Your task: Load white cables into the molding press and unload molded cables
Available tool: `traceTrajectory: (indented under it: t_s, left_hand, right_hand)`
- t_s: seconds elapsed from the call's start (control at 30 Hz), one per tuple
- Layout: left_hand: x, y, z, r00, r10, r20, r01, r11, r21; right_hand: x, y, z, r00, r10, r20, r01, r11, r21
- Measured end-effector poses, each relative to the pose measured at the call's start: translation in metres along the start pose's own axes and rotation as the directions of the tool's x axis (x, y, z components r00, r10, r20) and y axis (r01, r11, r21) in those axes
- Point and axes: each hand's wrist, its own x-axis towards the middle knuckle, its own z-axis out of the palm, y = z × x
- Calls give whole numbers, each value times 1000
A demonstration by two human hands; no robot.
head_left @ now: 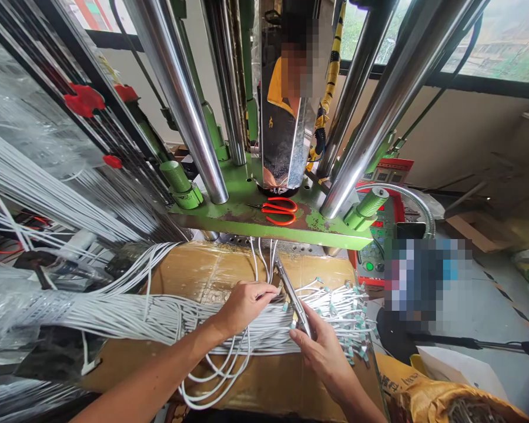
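A thick bundle of white cables (pixel 158 314) lies across a brown taped cardboard sheet (pixel 203 276), and its ends fan out to the right in small teal-tipped connectors (pixel 346 314). My left hand (pixel 247 306) rests on the bundle, with its fingers closed around some of the cables. My right hand (pixel 321 352) grips a long steel hand tool (pixel 293 296), possibly pliers, whose tip points up toward the green plate. The tool lies just right of my left fingertips. Loose cable loops (pixel 216 382) hang below the bundle.
Above the cardboard stands a press with chrome columns (pixel 176 100) and a green steel plate (pixel 247 220) holding orange-handled scissors (pixel 278 210). A person in a yellow top (pixel 282 88) appears behind it. A control panel (pixel 370 264) sits right, with more bagged white cables (pixel 39 158) left.
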Motion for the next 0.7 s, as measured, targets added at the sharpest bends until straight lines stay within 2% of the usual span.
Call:
traceTrajectory:
  t_s: [0.1, 0.23, 0.3, 0.37, 0.47, 0.53, 0.63, 0.7]
  left_hand:
    - [2, 0, 3, 999, -48, 10, 48, 999, -4]
    - [3, -1, 1, 977, -207, 56, 211, 974, -87]
    - [-2, -4, -3, 950, -297, 92, 311, 922, -229]
    - [-9, -9, -8, 917, -384, 109, 395, 832, -390]
    - [-18, -13, -13, 866, -491, 100, 475, 740, -477]
    - [-18, -10, -17, 862, -502, 71, 471, 741, -479]
    - [-11, 3, -25, 869, -494, -38, 374, 704, -604]
    - [-4, 11, -31, 877, -474, -74, 314, 684, -659]
  right_hand:
    - [1, 1, 0, 999, -44, 1, 45, 999, -8]
    - [2, 4, 1, 997, -74, -26, 73, 996, -42]
    - [2, 7, 2, 996, -74, -51, 71, 996, -53]
    - [3, 10, 3, 996, -59, -71, 54, 997, -63]
    - [3, 12, 2, 997, -25, -68, 22, 998, -57]
    - [1, 9, -1, 999, 16, -47, -17, 999, -35]
    - [-3, -1, -9, 995, 99, -6, -99, 995, 7]
    - [-7, -7, -15, 990, 138, 26, -139, 989, 40]
